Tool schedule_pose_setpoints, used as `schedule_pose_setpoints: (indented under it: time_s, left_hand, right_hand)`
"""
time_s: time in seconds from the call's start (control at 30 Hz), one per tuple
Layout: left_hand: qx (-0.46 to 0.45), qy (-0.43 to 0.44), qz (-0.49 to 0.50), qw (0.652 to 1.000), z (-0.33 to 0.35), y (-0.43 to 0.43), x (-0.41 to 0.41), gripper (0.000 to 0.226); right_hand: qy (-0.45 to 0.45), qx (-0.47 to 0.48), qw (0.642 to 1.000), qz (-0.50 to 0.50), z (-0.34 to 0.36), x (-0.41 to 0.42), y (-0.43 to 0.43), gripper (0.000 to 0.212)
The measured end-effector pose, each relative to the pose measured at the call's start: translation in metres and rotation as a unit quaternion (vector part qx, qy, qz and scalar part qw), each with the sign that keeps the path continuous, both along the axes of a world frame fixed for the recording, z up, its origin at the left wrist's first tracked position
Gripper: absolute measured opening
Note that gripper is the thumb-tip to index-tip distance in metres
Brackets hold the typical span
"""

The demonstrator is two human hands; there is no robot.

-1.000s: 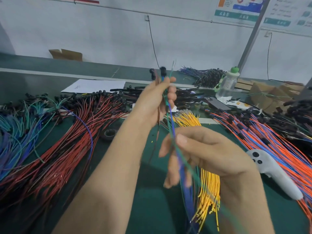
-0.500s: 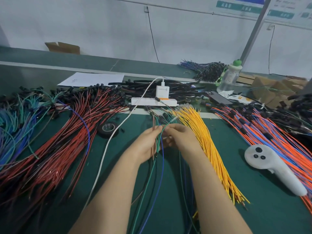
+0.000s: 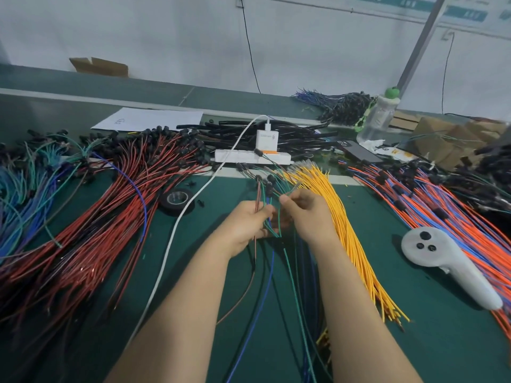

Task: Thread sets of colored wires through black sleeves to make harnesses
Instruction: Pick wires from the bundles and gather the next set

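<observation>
Green bench (image 3: 431, 352) under wires (image 3: 110, 230), white wall (image 3: 166, 37) behind

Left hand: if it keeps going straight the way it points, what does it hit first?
Likely the white power strip ahead. The left hand points away and slightly right, gripping wires whose black sleeves lead it. Depth is unclear.

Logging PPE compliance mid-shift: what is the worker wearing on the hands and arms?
Nothing visible. The left hand and right hand are ungloved, and both arms are uncovered to the frame's bottom edge: no sleeves, watch, wristbands or markings.
</observation>
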State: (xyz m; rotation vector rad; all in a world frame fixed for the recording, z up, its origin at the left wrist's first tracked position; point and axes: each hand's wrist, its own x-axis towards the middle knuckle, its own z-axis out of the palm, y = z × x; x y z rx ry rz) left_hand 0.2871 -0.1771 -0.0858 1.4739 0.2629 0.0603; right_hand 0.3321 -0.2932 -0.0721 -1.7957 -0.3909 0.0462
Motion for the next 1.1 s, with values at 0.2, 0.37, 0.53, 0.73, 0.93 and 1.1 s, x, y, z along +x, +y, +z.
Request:
schedule_pose_setpoints:
  time_s: [0.2, 0.37, 0.53, 0.73, 0.93, 1.1]
  left_hand:
    - [-0.081, -0.015, 0.016, 0.996, -0.002, 0.002, 0.002, 0.019]
    - [-0.165, -0.031, 0.015, 0.986, -0.002, 0.004, 0.002, 0.025]
    - [-0.195, -0.026, 0.012, 0.98, 0.0, 0.003, 0.0, 0.035]
    - [-0.135, -0.015, 0.013, 0.991, 0.0, -0.001, 0.001, 0.035]
    - [-0.169, -0.014, -0.002, 0.986, 0.001, -0.002, 0.0, 0.017]
    - [-0.134, -0.036, 0.045, 0.989, -0.001, 0.001, 0.001, 0.021]
  right_hand:
    - [-0.014, -0.066, 0.997, -0.042, -0.007, 0.003, 0.005, 0.016]
    - [-0.078, -0.098, 0.991, -0.048, -0.001, -0.004, 0.01, 0.014]
    - [-0.057, -0.165, 0.983, 0.059, 0.01, -0.012, 0.011, 0.014]
    - [-0.058, -0.226, 0.969, 0.083, 0.014, -0.017, 0.012, 0.017]
    - [-0.011, -0.195, 0.981, -0.021, 0.008, -0.01, 0.011, 0.019]
    - [-0.008, -0.129, 0.991, -0.026, 0.008, -0.01, 0.009, 0.029]
